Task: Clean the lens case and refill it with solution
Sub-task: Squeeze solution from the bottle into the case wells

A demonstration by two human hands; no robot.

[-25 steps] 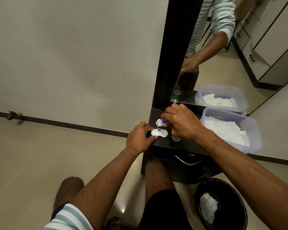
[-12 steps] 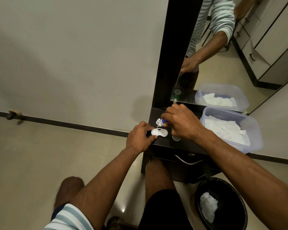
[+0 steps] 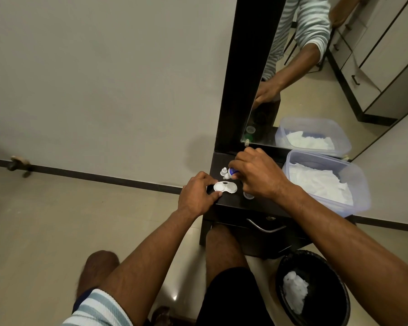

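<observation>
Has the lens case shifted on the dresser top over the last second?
No. The lens case sits at the same spot by the dresser's front-left edge, left hand steadying it.

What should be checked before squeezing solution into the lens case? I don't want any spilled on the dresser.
1. Lens case open, wells up: ok.
2. Left hand steadying the case: ok.
3. Solution bottle tilted in the right hand: ok.
4. Bottle cap off, standing on the dresser top: ok.
5. Nozzle directly over a well: not ok, it sits behind the case.
6. Wells dry and clean: cannot tell.
</observation>
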